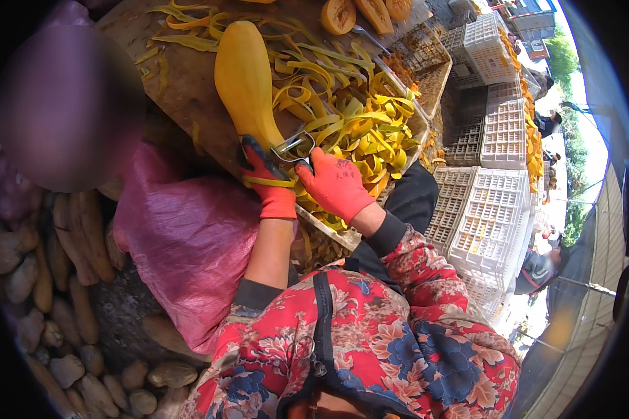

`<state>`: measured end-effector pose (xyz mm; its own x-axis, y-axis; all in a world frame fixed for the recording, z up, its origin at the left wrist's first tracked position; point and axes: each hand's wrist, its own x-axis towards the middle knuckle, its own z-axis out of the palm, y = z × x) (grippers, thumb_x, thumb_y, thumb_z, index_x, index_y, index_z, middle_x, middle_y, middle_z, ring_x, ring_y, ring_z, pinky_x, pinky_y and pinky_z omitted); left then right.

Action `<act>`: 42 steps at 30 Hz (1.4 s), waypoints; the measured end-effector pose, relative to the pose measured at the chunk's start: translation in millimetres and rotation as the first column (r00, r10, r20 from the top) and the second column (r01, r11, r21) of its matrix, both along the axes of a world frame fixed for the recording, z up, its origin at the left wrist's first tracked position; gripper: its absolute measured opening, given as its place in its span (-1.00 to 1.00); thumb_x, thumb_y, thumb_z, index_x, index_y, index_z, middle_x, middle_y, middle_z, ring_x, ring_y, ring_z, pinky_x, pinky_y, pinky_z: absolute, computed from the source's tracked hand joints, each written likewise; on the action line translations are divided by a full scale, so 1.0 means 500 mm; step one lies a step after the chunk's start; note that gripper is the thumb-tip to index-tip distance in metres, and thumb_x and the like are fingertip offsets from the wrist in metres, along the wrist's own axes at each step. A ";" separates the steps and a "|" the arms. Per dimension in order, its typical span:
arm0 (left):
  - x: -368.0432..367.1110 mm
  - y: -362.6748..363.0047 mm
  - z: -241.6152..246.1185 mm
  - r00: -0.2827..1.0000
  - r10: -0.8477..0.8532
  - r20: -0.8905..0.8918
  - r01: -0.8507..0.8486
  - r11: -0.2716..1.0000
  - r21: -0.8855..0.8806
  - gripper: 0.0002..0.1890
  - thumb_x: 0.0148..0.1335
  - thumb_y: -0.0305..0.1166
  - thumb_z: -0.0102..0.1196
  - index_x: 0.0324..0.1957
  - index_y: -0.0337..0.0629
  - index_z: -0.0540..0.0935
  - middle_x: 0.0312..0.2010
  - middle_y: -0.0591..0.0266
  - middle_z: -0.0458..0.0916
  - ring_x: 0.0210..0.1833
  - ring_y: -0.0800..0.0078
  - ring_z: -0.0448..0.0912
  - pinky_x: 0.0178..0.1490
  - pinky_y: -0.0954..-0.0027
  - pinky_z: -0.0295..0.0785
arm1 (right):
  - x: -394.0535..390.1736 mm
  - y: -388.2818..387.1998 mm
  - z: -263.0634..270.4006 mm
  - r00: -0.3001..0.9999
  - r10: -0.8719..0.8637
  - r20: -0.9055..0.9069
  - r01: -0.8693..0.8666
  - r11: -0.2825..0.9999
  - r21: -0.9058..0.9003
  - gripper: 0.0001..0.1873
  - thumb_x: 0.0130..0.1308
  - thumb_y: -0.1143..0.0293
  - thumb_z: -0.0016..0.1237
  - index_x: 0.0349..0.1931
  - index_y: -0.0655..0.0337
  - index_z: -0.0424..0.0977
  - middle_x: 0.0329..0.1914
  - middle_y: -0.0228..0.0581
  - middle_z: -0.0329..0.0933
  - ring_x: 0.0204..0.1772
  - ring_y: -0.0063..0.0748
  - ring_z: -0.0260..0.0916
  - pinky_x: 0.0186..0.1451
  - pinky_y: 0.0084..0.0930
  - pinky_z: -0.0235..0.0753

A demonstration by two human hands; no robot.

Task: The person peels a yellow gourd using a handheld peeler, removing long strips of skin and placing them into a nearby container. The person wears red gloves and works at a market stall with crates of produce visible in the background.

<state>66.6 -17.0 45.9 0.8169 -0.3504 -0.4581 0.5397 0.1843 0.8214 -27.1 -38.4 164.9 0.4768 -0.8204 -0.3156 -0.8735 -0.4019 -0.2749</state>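
Note:
My left hand, in a red glove with dark fingertips, grips the narrow near end of a peeled yellow squash. The squash lies on a brown board. A strip of peel lies across the left glove. My right hand, gloved the same way, holds a metal peeler against the squash's neck, close to the left fingers. Curled green and yellow peelings are heaped beside the squash and in a pale crate under my right hand. The fingers' undersides are hidden.
Halved squashes and a metal tool lie at the board's far end. Stacked white plastic crates stand to the right, with people beyond them. A pink woven sack and many unpeeled squashes are at the left.

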 end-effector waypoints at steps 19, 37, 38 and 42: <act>0.282 -0.168 -0.008 0.554 -0.453 0.698 -0.073 0.809 0.584 -0.20 -0.02 -0.08 0.49 0.16 -0.42 0.47 0.08 -0.06 0.59 0.02 0.21 0.60 0.08 0.22 0.51 | -0.058 0.017 -0.083 0.982 -0.023 0.185 0.013 0.998 0.056 -0.54 0.34 -0.05 -0.06 -0.11 0.21 0.42 -0.21 0.04 0.59 -0.14 0.13 0.57 -0.09 -0.03 0.54; 0.425 -0.269 0.067 0.237 -0.814 0.530 0.729 0.510 0.456 -0.18 -0.06 -0.19 0.53 0.20 -0.36 0.41 0.02 0.04 0.62 0.01 0.30 0.61 0.09 0.32 0.51 | -0.203 0.098 -0.106 0.974 -0.100 0.202 0.021 0.933 0.360 -0.51 0.37 -0.04 -0.10 -0.12 0.31 0.41 -0.23 0.07 0.58 -0.05 0.09 0.54 -0.03 -0.07 0.50; 0.426 -0.277 0.088 0.162 -0.849 0.503 0.742 0.441 0.505 -0.23 -0.04 -0.23 0.52 0.19 -0.34 0.44 0.02 0.07 0.62 0.01 0.30 0.61 0.08 0.32 0.52 | -0.207 0.093 -0.110 0.974 -0.112 0.199 0.034 0.933 0.359 -0.51 0.37 -0.04 -0.10 -0.12 0.31 0.41 -0.22 0.07 0.58 -0.05 0.09 0.54 -0.02 -0.07 0.49; 0.443 -0.327 0.116 -0.379 -0.730 0.569 0.401 0.425 0.812 -0.19 -0.04 -0.24 0.50 0.25 -0.30 0.42 0.10 0.01 0.59 0.12 0.19 0.57 0.18 0.22 0.48 | -0.178 0.077 -0.119 0.956 -0.051 0.289 -0.058 0.933 0.356 -0.51 0.37 -0.05 -0.10 -0.11 0.30 0.41 -0.17 0.08 0.59 -0.04 0.11 0.54 0.02 -0.09 0.47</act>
<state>288.1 -180.6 103.7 -0.0678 -0.9904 0.1202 -0.8159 0.1244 0.5646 -116.1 0.3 105.2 0.5941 -0.6768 -0.4346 -0.7328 -0.2326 -0.6395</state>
